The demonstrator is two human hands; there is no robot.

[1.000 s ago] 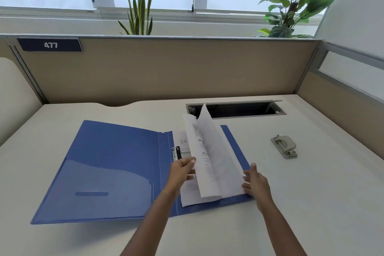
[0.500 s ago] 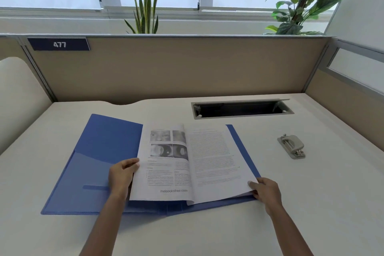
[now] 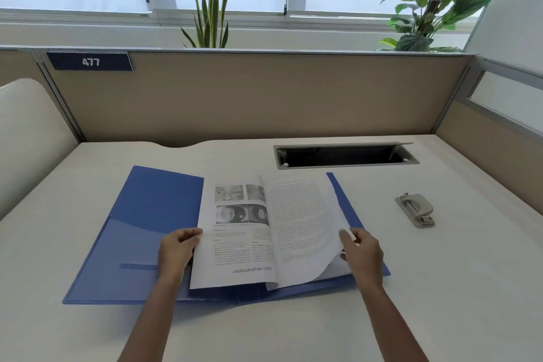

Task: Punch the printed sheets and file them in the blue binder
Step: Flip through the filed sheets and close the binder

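The blue binder [image 3: 147, 214] lies open on the desk. Printed sheets [image 3: 264, 238] are spread open across its middle like a book, with photos on the left page and text on the right. My left hand [image 3: 176, 250] grips the left edge of the left page. My right hand [image 3: 363, 253] pinches the right edge of the top right-hand sheet, which bows upward off the pages below. A grey hole punch [image 3: 415, 210] sits on the desk to the right, apart from the binder.
A rectangular cable slot [image 3: 346, 155] is cut into the desk behind the binder. Beige partition walls [image 3: 264, 97] close the desk at the back and right. Two plants stand behind the partition.
The raised page was turned over to the left and laid down flat. My left hand followed to its left edge. My right hand now lifts the edge of the right sheet.
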